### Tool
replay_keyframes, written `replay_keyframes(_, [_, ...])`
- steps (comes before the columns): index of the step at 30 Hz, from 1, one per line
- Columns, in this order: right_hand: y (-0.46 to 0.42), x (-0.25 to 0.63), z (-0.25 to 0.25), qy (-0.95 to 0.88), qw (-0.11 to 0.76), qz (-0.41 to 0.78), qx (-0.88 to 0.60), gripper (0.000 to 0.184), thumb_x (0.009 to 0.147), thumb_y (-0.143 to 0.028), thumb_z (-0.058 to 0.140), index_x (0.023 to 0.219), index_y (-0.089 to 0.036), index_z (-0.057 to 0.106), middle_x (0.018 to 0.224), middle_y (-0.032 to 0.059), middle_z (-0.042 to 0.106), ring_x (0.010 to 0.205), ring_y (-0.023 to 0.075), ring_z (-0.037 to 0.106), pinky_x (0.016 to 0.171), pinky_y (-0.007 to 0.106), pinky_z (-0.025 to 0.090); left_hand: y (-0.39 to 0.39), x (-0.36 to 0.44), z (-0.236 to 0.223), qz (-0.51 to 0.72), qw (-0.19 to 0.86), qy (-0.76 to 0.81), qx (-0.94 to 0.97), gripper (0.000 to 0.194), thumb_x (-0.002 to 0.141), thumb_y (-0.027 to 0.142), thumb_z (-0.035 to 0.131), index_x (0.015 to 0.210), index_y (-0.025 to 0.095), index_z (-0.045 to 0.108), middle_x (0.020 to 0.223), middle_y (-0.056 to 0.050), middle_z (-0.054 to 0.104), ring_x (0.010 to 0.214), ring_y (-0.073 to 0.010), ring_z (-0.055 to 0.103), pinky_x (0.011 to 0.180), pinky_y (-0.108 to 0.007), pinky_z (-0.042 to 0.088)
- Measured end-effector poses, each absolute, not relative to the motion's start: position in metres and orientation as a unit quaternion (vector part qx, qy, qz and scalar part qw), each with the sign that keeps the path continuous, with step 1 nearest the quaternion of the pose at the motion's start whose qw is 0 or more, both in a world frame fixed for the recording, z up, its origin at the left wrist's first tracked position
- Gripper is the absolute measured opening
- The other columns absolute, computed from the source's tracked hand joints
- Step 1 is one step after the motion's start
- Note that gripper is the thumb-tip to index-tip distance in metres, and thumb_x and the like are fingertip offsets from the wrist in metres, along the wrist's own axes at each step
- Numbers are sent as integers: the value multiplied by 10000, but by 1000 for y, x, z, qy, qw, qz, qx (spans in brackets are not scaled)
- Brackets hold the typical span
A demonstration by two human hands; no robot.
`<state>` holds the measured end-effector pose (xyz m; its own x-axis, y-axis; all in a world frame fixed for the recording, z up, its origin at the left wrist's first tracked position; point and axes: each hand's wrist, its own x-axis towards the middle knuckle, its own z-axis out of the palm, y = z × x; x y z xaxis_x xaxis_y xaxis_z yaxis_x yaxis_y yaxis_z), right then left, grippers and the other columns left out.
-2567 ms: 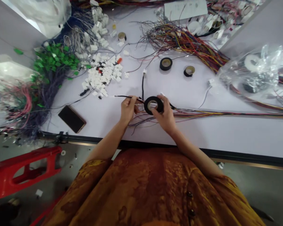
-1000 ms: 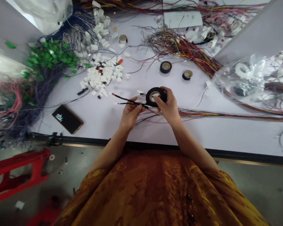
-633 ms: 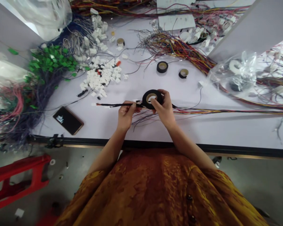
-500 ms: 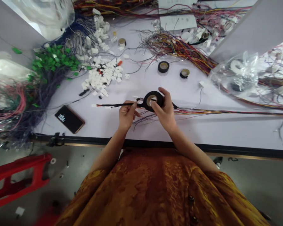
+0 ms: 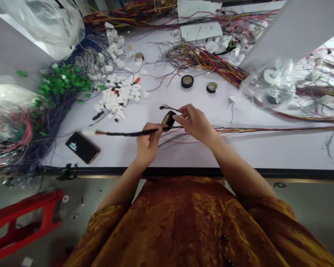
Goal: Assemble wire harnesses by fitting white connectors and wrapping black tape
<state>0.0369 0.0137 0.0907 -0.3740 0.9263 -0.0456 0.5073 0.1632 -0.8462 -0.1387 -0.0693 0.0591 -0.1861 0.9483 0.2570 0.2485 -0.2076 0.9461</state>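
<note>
My left hand (image 5: 147, 142) grips a black taped wire harness (image 5: 128, 132), which runs left to a pale tip and right through a roll of black tape (image 5: 168, 119). The roll sits just beyond my left fingers, seen nearly edge-on. My right hand (image 5: 195, 124) is beside the roll, its thumb and forefinger pinched on a thin black wire (image 5: 169, 108). Loose coloured wires (image 5: 178, 135) trail under both hands. Where the tape strip leaves the roll is hidden.
Two more black tape rolls (image 5: 187, 81) (image 5: 212, 87) stand beyond my hands. A heap of white connectors (image 5: 118, 98) and a phone (image 5: 82, 147) lie to the left, a clear plastic bag (image 5: 267, 83) to the right. The table's front edge (image 5: 183, 172) runs below my forearms.
My right hand has let go of the tape roll and moved right, its fingers now pinching a thin wire. The roll sits by my left hand, turned edge-on. The harness now lies straighter.
</note>
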Motion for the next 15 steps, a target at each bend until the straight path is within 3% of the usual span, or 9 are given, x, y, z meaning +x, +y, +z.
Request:
replay_keyframes(3, [54,20,101,-699,126,519,-476,290,821,-341,706,1007,-140,610,675,5,593,528,99,479,503,234,414,-77,-141,56,485,202,518,675,136,967,316,583,912,200,631,1078,-82,723,1043,-192,682,923,-378,566])
replay_keyframes(5, [66,11,101,-659,149,556,-485,308,828,-283,671,1088,-140,590,633,-19,555,488,93,436,450,225,370,-77,-141,52,500,205,520,662,127,967,307,582,910,198,615,1083,-85,714,1023,-188,687,875,-360,580])
replay_keyframes(7, [59,12,95,-618,226,557,-507,332,888,-268,560,1197,-146,552,663,-6,566,491,107,455,439,232,389,-73,-139,48,558,244,532,588,147,966,330,590,912,193,593,1055,-79,712,935,-167,712,775,-309,597])
replay_keyframes(10, [12,31,77,-663,343,454,-486,397,941,-281,470,1326,-197,517,891,70,647,714,174,619,588,293,539,-60,-133,46,615,319,556,460,239,947,415,615,906,192,538,954,-54,730,640,-110,698,511,-207,530])
replay_keyframes(12, [-27,47,62,-746,345,381,-424,423,919,-297,533,1335,-219,541,1067,109,649,924,229,654,739,358,587,-50,-130,48,615,377,564,401,309,918,472,640,896,200,495,894,-31,740,463,-76,620,383,-177,438])
replay_keyframes(15, [-57,59,50,-807,327,346,-350,234,922,-287,547,1122,-227,652,1121,110,633,947,220,646,793,368,584,-43,-127,50,609,439,550,365,345,898,502,657,897,213,468,864,-11,742,468,-83,639,424,-181,495])
